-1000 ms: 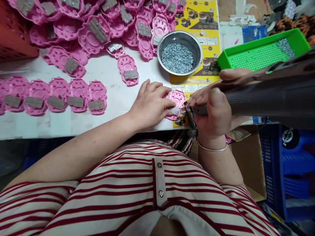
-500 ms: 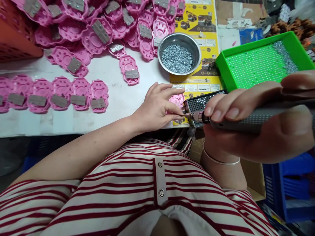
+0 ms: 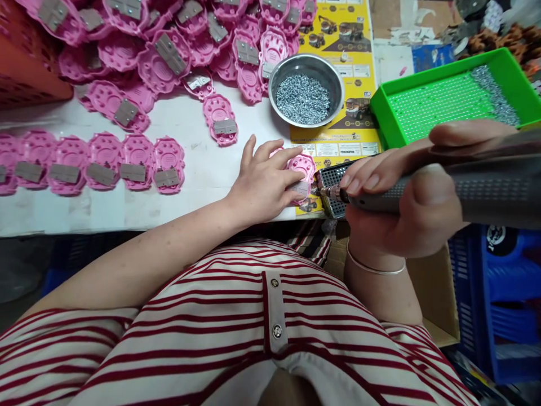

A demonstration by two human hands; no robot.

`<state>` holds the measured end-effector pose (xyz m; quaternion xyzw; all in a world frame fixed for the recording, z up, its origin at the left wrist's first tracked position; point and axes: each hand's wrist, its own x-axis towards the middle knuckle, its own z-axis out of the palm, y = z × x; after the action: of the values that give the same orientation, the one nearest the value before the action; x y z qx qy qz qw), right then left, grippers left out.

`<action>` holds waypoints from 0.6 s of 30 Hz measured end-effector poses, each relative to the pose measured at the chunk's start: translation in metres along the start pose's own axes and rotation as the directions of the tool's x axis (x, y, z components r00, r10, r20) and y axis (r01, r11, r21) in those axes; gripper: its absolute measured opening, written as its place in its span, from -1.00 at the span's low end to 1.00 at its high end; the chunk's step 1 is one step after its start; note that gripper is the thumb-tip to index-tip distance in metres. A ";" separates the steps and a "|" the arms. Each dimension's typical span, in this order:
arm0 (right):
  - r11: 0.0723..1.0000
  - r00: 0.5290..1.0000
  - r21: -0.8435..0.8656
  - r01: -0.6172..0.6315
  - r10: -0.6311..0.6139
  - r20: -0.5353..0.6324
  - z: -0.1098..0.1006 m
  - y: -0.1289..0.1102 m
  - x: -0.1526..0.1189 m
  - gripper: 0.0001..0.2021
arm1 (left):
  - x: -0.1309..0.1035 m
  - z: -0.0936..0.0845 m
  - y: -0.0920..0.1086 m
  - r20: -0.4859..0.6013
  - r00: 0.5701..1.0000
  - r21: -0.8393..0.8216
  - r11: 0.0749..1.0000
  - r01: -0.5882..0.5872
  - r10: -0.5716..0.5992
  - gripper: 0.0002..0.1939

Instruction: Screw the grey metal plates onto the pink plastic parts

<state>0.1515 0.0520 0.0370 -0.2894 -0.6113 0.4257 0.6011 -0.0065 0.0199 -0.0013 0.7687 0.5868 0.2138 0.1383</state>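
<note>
My left hand (image 3: 266,183) lies with spread fingers across a pink plastic casing half (image 3: 302,163) with a grey metal plate at its near end. Thumb and index finger rest on the plate. My right hand (image 3: 393,192) is wrapped round a grey power screwdriver (image 3: 465,180), which points left. Its bit ends at the casing's right edge beside my left fingertips; whether a screw is on it, I cannot tell. Beneath the driver's front is a small black perforated tray (image 3: 333,208). A metal bowl (image 3: 306,121) of small silver screws (image 3: 302,98) stands just beyond.
Several pink casings (image 3: 137,155) with plates form a row at the left, and more are heaped (image 3: 167,56) behind. An orange basket (image 3: 29,62) stands far left. At the right are a green tray (image 3: 382,110) with screws and a blue crate (image 3: 469,316) below the table.
My left thumb and index finger have left the driver's tip and spread onto the casing, exposing more of it. My right hand has shifted left and farther away with the screwdriver.
</note>
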 end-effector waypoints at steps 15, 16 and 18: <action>0.969 0.958 -0.040 0.242 -0.245 -0.147 0.005 0.028 0.006 -0.63 | 0.002 0.001 -0.003 0.024 0.998 0.068 0.996 -0.058 0.056 -0.84; 0.969 0.958 -0.049 0.243 -0.248 -0.142 0.005 0.029 0.006 -0.64 | 0.002 0.001 -0.004 0.024 0.998 0.062 0.996 -0.058 0.056 -0.84; 0.965 0.956 -0.075 0.253 -0.261 -0.132 0.005 0.031 0.006 -0.66 | 0.003 0.001 -0.004 0.027 0.998 0.050 0.997 -0.054 0.052 -0.84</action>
<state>0.1410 0.0713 0.0132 -0.2537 -0.6117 0.3049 0.6845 -0.0087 0.0239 -0.0040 0.7899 0.5695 0.1927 0.1207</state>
